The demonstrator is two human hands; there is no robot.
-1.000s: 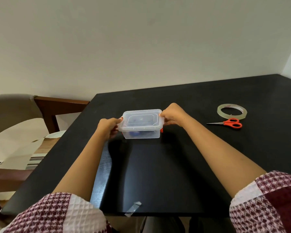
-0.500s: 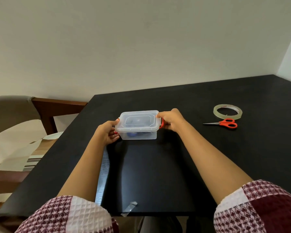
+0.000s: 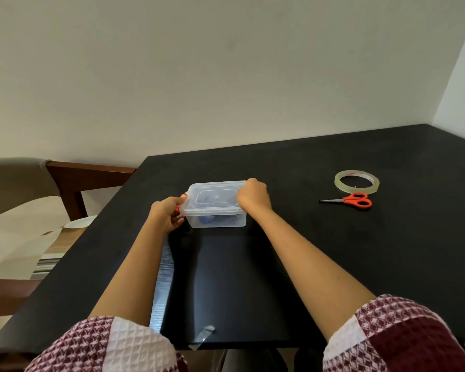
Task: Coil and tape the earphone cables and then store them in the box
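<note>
Both box ends were found gripped on the table, left hand and right hand curled round them. Light, stiff, slippery plastic was judged; end holds were advised.

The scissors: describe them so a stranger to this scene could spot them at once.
On the black table, look right of the clear box. The scissors lie flat just in front of the tape roll, blades pointing left. Their orange handles set them apart from that pale ring.
</note>
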